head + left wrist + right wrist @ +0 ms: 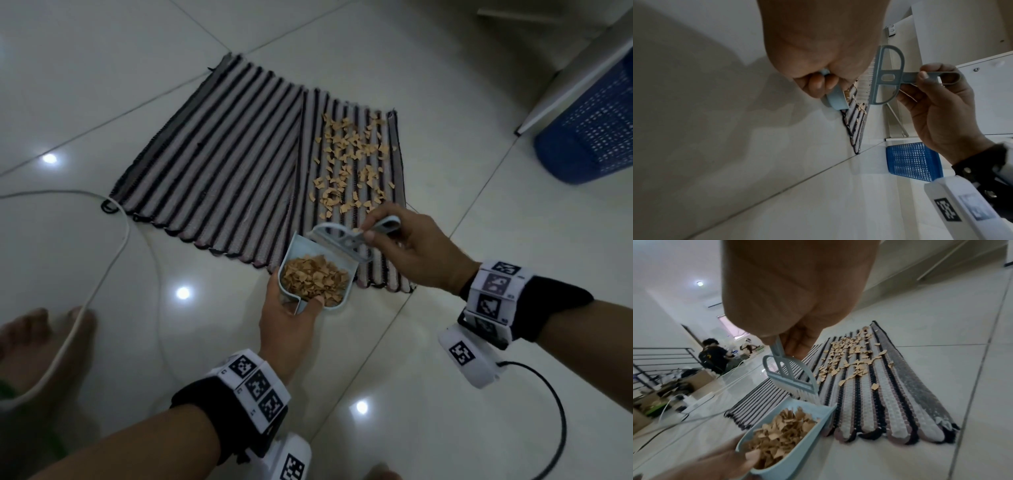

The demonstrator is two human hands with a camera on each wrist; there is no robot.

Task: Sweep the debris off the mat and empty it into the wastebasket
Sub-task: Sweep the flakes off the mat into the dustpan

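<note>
A striped mat (219, 161) lies on the tiled floor, with tan debris (349, 161) scattered over its right part. My left hand (287, 322) grips the handle of a light blue dustpan (310, 255) at the mat's near edge; the pan holds a heap of tan scraps (777, 434). My right hand (411, 246) pinches the handle of a small blue brush (346, 240), whose bristles (807, 395) sit at the pan's mouth. The blue mesh wastebasket (592, 126) stands at the far right, also seen in the left wrist view (914, 162).
A white cable (102, 274) curves over the floor at left, beside my bare foot (44, 346). A black cable (555, 411) trails from my right wristband. White furniture (565, 51) stands behind the wastebasket. Far off, a person (713, 355) sits among boxes.
</note>
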